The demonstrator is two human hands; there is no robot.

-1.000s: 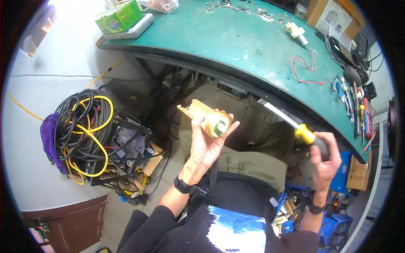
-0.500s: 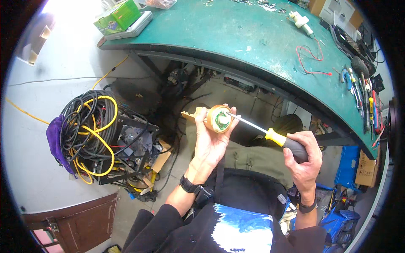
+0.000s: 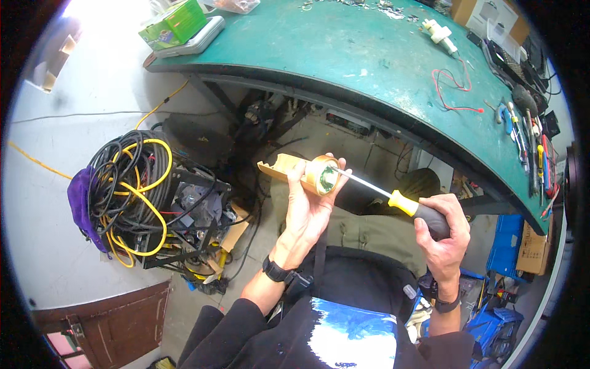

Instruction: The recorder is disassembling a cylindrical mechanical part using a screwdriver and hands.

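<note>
Above my lap, my left hand [image 3: 309, 206] is closed around a golden-tan tubular housing [image 3: 289, 167]. Its round end faces right and shows green and white parts inside; a long, notched piece of it sticks out to the left past my thumb. I cannot make out its exact kind. My right hand [image 3: 444, 230] grips the black and yellow handle of a screwdriver [image 3: 402, 203]. The steel shaft points up and left, with its tip at the rim of the housing's round end. My left fingers partly hide the housing's underside.
A green workbench [image 3: 295, 43] stretches across the top, holding a white plastic fitting [image 3: 439, 34] with a red wire and several hand tools [image 3: 533, 144] at right. Coiled black and yellow cables [image 3: 138, 190] sit at left. Blue cases [image 3: 505, 246] stand low on the right.
The housing has turned in my left hand, so more of its long left part shows and its round end faces further right. The screwdriver stays at the rim, barely shifted.
</note>
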